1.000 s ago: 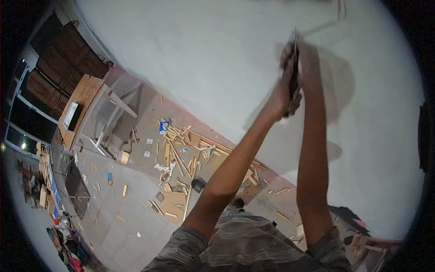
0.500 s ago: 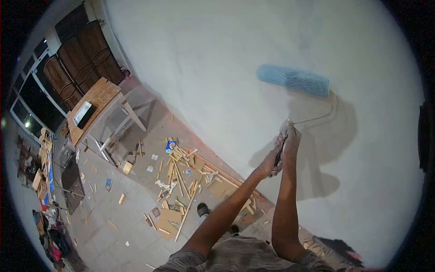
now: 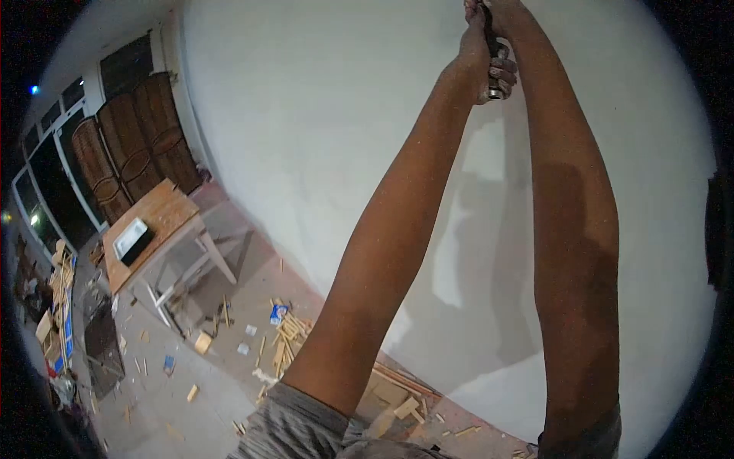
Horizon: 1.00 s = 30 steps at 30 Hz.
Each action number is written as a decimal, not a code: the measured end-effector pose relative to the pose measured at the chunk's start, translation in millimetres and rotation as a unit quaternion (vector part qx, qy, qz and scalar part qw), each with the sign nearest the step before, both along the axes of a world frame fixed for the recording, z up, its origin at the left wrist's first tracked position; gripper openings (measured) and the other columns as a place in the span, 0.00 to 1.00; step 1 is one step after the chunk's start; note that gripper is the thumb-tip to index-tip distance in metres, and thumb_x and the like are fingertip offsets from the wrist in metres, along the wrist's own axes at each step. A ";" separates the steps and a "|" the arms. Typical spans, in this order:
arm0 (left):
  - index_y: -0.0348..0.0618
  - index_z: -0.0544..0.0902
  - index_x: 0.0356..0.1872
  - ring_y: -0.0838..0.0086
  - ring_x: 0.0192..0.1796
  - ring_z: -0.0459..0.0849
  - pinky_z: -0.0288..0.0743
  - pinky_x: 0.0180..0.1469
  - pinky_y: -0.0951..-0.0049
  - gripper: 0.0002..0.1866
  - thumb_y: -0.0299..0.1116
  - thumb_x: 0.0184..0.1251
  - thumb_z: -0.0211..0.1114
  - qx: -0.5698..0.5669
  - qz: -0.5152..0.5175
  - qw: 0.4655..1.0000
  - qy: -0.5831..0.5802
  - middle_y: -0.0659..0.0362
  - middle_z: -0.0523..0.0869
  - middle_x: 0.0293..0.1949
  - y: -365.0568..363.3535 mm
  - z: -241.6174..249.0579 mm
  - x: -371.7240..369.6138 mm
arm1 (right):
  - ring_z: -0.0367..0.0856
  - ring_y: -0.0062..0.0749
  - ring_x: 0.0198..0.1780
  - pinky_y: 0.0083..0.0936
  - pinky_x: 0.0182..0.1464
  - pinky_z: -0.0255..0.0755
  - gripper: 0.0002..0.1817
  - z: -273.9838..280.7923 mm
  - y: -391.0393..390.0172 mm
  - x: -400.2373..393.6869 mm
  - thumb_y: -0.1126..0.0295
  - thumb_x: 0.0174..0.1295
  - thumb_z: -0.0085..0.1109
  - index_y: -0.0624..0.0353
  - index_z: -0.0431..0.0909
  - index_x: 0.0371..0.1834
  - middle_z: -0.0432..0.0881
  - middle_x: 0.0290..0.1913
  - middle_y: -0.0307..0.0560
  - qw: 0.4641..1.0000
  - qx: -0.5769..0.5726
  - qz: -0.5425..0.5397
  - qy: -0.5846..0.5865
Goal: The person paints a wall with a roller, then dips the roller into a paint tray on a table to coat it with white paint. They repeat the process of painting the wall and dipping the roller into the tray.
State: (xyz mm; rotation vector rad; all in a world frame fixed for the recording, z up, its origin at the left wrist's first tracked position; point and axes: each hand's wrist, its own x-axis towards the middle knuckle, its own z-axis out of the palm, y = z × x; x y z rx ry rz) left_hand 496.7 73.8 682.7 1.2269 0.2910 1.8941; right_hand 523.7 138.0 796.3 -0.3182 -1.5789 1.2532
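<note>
Both arms reach up in front of the pale wall (image 3: 306,138). My left hand (image 3: 485,65) is closed around the dark handle of the paint roller (image 3: 495,93), whose lower end shows below the fingers. Higher up, at the top edge of the view, my right hand (image 3: 501,11) is wrapped on the same handle, partly cut off by the frame. The roller's blue sleeve and wire frame are out of view. White smears cover the fingers.
A wooden table (image 3: 172,214) with a paint tray (image 3: 131,241) on it stands at the left, near brown wooden doors (image 3: 145,115). Wood scraps (image 3: 289,333) litter the floor below. A cluttered rack (image 3: 65,306) is at the far left.
Both hands have moved up the wall with the roller, to the top edge of the view. The blue sleeve has left the view.
</note>
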 end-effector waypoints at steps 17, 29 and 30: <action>0.30 0.73 0.32 0.62 0.23 0.72 0.66 0.28 0.62 0.16 0.38 0.56 0.53 -0.300 0.099 0.930 0.190 0.47 0.77 0.24 -106.7 -675.3 34.7 | 0.57 0.21 0.19 0.20 0.21 0.55 0.14 -735.1 -92.9 34.0 0.59 0.66 0.42 0.53 0.57 0.25 0.58 0.18 0.35 0.875 -0.090 -0.441 -0.175; 0.33 0.74 0.31 0.75 0.19 0.71 0.64 0.22 0.69 0.17 0.39 0.65 0.47 -0.391 0.119 0.871 0.272 0.59 0.71 0.14 -214.7 -709.8 10.4 | 0.57 0.20 0.18 0.26 0.21 0.55 0.20 -774.0 -194.2 38.4 0.59 0.65 0.44 0.56 0.62 0.15 0.57 0.13 0.33 0.875 -0.391 -0.207 -0.195; 0.34 0.74 0.32 0.76 0.18 0.71 0.64 0.21 0.70 0.16 0.39 0.65 0.48 -0.463 0.044 0.863 0.197 0.60 0.71 0.13 -226.9 -697.0 15.6 | 0.57 0.19 0.18 0.25 0.21 0.56 0.20 -790.6 -200.6 46.4 0.59 0.65 0.45 0.55 0.63 0.16 0.57 0.13 0.32 0.872 -0.364 -0.219 -0.242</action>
